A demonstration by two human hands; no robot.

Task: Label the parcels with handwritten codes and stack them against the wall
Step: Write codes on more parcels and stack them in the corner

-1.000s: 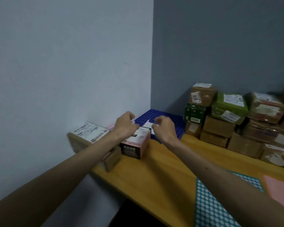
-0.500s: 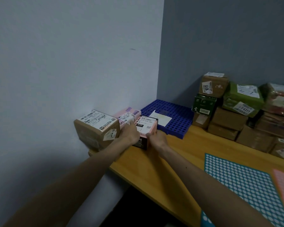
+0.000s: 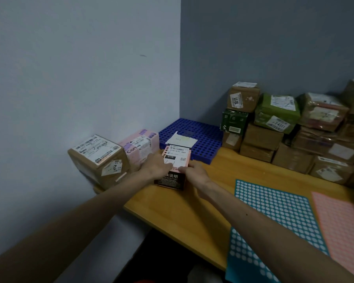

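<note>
Head view: your left hand and right hand, hovering a second ago, are now clasping the small pink-and-black cardboard box, sitting on the wooden table beside a pink parcel.

- Bare table wood lies open between the small pink box and the teal sticker sheet.
- The brown parcel and pink parcel block the left wall.
- The blue tray fills the corner; stacked parcels line the back wall.
</note>
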